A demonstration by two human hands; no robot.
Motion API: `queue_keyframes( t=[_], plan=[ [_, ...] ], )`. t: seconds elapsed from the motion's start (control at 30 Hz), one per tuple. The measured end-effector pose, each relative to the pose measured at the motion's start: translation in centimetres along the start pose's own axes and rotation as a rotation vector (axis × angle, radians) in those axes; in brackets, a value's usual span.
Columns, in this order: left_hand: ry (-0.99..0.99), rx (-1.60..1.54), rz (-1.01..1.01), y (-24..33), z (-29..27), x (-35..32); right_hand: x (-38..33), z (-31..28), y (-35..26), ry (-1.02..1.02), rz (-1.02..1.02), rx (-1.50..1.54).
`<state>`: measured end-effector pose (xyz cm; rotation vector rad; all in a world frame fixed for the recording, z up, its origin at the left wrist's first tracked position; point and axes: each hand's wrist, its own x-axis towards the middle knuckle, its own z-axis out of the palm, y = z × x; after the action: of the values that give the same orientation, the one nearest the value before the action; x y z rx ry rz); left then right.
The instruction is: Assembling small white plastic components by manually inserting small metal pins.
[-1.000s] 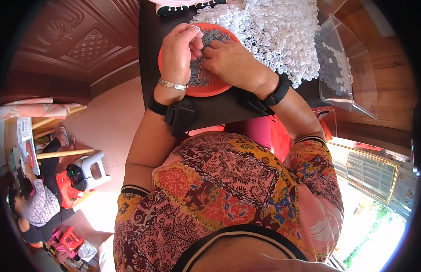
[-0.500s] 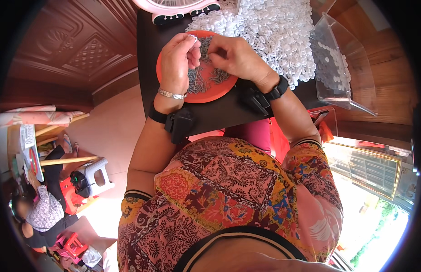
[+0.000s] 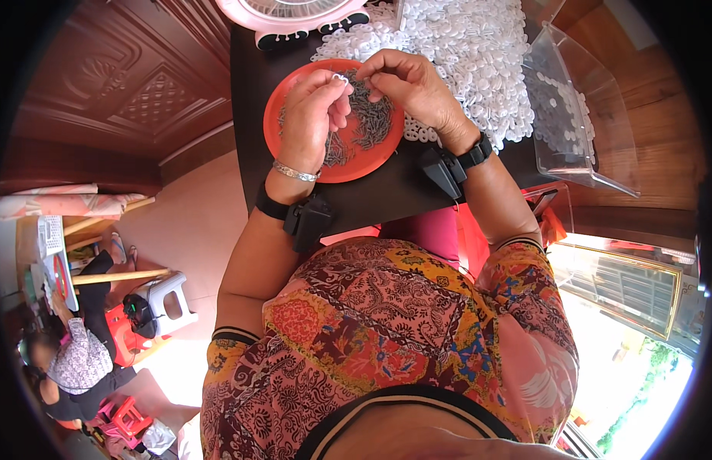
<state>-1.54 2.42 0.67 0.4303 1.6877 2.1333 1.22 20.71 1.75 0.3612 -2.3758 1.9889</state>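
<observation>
Between the thumb and fingertips of my left hand point(image 3: 316, 107) is a small white plastic piece point(image 3: 341, 78), its exact shape hard to make out. My right hand point(image 3: 402, 80) is just to the right, thumb and forefinger pinched together close to that piece; anything in the pinch is too small to name. Both hands are above a round orange-red plate point(image 3: 295, 165) strewn with small grey screw-like pieces point(image 3: 373, 119). A large heap of white plastic pieces with holes point(image 3: 471, 61) spreads over the dark table beyond and to the right of the plate.
At the far left of the table stands a pink-rimmed fan-like device point(image 3: 287, 17) with black feet. A clear plastic bin point(image 3: 559, 115) holding white pieces is on the right. Off to the left, another person point(image 3: 80, 356) sits near a grey stool point(image 3: 172, 303) and red stools.
My right hand has risen from the grey pieces, its fingers now extended toward the white piece. My left hand still pinches that piece, which has shifted slightly right. The whole view has moved a little.
</observation>
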Motion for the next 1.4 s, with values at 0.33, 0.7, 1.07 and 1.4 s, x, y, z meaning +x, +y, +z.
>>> queue_keyframes(
  t=[0.33, 0.7, 1.07, 1.4],
  plan=[
    [0.000, -0.004, -0.010, 0.1, 0.1, -0.2, -0.1, 0.5, 0.2, 0.001, -0.004, 0.067],
    [-0.056, 0.076, -0.031, 0.2, 0.4, -0.4, -0.6, 0.3, -0.6, 0.048, -0.063, 0.021],
    [-0.125, 0.124, 0.002, 0.0, 0.5, -0.4, -0.7, -0.5, -1.5, -0.126, -0.088, 0.057],
    [-0.136, 0.167, -0.018, 0.1, 0.5, -0.3, -0.8, -0.5, -1.6, -0.109, -0.130, -0.008]
  ],
)
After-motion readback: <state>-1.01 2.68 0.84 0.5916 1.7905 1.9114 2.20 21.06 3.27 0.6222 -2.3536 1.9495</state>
